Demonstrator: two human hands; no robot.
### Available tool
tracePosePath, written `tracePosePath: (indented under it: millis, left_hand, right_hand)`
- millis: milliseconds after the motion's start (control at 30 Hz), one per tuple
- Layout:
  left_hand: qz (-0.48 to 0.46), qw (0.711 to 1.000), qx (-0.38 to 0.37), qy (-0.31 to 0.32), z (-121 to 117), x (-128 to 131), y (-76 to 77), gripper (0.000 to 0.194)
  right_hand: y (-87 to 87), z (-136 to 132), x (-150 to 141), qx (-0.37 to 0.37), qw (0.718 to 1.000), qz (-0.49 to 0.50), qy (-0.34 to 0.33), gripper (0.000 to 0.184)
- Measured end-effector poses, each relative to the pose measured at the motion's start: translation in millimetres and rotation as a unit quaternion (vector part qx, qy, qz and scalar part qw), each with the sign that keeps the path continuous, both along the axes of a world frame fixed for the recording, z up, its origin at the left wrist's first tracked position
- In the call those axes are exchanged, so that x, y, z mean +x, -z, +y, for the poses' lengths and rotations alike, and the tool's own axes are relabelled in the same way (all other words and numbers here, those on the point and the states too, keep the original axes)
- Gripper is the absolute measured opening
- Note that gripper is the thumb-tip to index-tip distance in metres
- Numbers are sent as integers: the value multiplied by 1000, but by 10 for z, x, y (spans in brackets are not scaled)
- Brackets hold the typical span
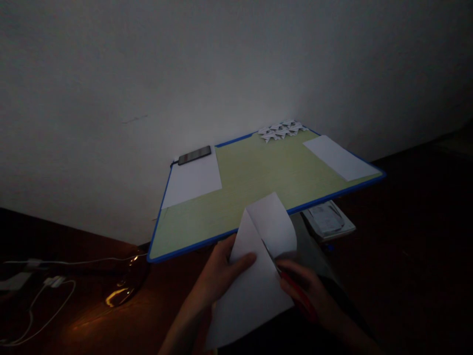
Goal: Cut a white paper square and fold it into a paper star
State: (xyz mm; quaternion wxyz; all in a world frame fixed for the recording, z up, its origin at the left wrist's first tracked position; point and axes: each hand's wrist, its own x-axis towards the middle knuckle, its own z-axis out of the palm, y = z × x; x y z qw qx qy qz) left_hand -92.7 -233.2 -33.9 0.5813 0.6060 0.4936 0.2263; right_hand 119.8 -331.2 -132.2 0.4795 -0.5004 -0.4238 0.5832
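Note:
A white sheet of paper [254, 286] is held up in front of the desk's near edge, with a crease running down from its top. My left hand [225, 268] grips its left side, thumb on the front and fingers behind. In my right hand [310, 286] are red-handled scissors [301, 293], fingers closed round the handles. Their blades lie in a slit in the paper, whose right flap [273, 222] bends away. How far the blades are apart I cannot make out.
The green desk top [258, 172] has a blue rim. On it lie a phone [194, 155] over a white sheet [192, 182], another sheet [342, 158] at right, and several small folded paper pieces [283, 130] at the back. White cables [55, 282] trail on the floor at left. A book [328, 219] sits below the desk.

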Motion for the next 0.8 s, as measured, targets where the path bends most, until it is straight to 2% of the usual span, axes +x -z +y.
tracePosePath:
  millis: [133,400,500,667,800]
  left_hand:
    - [-8,1000,-2,12,15,-8,9,46]
    - [-9,1000,-18,7,16,-16,54,45]
    - [-8,1000,-19,6,11,-11,55,45]
    - [-7,1000,-8,0,13,-17,67,44]
    - [-11,1000,-13,2,4,-24,61,44]
  right_hand:
    - [61,-18,0,-1,999,-18,30,58]
    - [75,-32,-51,4,1000,-9,21,61]
    - [106,-35,-77,12,998,-38,53,63]
    - [142,-39,-83,6,998,-58,32,63]
    - [169,-64,-69,-15,997,-62,46,66]
